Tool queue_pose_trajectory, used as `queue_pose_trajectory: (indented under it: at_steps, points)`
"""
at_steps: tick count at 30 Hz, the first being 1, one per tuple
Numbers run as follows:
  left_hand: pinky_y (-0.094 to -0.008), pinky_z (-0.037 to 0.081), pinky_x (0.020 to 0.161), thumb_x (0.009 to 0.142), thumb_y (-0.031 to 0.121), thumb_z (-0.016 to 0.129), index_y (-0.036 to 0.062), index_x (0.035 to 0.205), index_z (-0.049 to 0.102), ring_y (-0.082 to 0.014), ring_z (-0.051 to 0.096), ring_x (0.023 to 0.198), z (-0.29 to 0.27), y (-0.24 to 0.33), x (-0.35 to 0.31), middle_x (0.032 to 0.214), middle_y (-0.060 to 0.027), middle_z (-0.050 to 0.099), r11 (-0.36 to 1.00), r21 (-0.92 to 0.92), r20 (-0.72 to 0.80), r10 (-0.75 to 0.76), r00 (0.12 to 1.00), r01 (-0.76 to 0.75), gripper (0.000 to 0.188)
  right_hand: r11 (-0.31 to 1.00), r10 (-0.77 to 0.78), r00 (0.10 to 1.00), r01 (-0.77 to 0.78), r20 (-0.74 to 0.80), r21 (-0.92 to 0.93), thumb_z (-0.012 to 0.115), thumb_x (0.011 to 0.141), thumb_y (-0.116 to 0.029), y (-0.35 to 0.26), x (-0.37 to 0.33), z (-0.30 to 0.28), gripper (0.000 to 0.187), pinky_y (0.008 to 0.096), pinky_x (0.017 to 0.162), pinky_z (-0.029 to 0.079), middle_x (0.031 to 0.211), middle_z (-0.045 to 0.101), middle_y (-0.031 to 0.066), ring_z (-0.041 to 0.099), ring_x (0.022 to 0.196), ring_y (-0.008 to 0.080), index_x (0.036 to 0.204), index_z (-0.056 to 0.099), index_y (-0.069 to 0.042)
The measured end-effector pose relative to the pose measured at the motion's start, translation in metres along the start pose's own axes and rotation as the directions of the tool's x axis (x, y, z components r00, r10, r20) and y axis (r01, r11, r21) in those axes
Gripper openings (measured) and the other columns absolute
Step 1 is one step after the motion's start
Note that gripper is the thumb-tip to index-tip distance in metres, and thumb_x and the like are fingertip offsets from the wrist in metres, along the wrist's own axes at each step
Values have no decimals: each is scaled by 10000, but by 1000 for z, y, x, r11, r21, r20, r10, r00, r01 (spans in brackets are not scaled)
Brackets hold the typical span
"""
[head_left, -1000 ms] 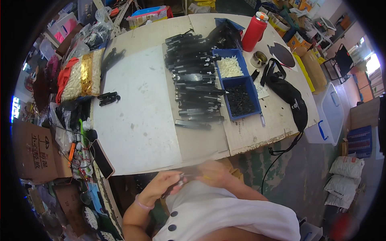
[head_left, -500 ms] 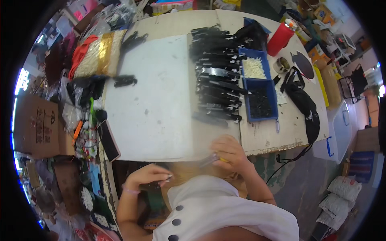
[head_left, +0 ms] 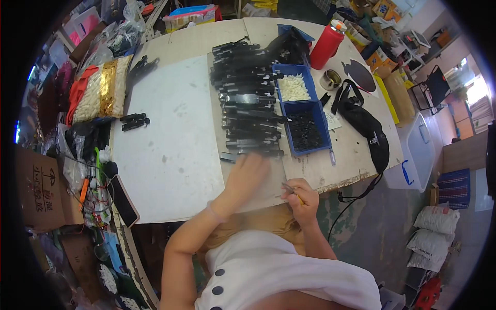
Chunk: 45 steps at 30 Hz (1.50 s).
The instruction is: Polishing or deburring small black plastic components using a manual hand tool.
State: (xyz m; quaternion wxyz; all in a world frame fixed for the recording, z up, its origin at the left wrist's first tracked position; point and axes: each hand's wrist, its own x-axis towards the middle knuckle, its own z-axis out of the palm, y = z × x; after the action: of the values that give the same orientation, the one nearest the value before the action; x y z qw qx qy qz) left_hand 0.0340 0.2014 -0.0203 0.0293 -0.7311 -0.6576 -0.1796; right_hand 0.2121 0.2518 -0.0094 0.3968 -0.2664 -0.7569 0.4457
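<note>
My left hand (head_left: 247,178) reaches across the table to the near end of a row of long black plastic pieces (head_left: 252,109). Its fingers are smeared by motion over the nearest black piece (head_left: 267,153), so their grip cannot be read. Close to the table's front edge, my right hand (head_left: 304,200) is closed around a small yellow-handled metal tool (head_left: 292,192), whose tip points up and left. Right of the row stand two joined blue trays: small white parts (head_left: 293,88) fill the far one, small black parts (head_left: 306,129) the near one.
A white sheet (head_left: 165,150) covers the table's left half, with a few black pieces (head_left: 135,122) on it. Along the left edge lie a phone (head_left: 125,200) and a bag of white parts (head_left: 98,93). A red bottle (head_left: 327,45), metal cup (head_left: 330,79) and black pouch (head_left: 369,121) stand right.
My left hand has moved up from my lap to the near end of the row. My right hand has lowered slightly, keeping the yellow-handled tool. The view has shifted, so the table appears further left.
</note>
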Motion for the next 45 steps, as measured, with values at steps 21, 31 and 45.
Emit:
queue_pose_trajectory:
  at_steps: [21, 31, 45]
  points:
    - [-195, 317, 460, 923, 303, 478, 19, 941, 571, -46, 414, 507, -55, 2, -52, 595, 24, 473, -164, -784, 621, -201, 758, 599, 300, 924, -215, 921, 300, 325, -237, 689, 692, -75, -3, 6, 12, 169, 354, 601, 457, 805, 579, 142, 558, 693, 297, 755, 567, 23]
    - [-207, 384, 543, 912, 287, 492, -22, 1077, 565, -81, 488, 588, -67, -36, -179, 698, -41, 570, -254, -564, 771, 180, 611, 786, 357, 902, -397, 778, 430, 487, 49, 701, 720, -254, 1, -6, 28, 259, 351, 770, 445, 961, 588, 87, 558, 901, 267, 803, 581, -41]
    - [-392, 370, 924, 755, 56, 614, 80, 1064, 586, -281, 495, 1047, -34, -20, 23, 1069, -76, 558, 984, -179, -274, -30, 961, -21, 312, 979, -206, 975, 206, 85, 3, 650, 718, -126, -11, 5, 3, 162, 328, 673, 465, 823, 608, 126, 576, 760, 269, 759, 597, 21]
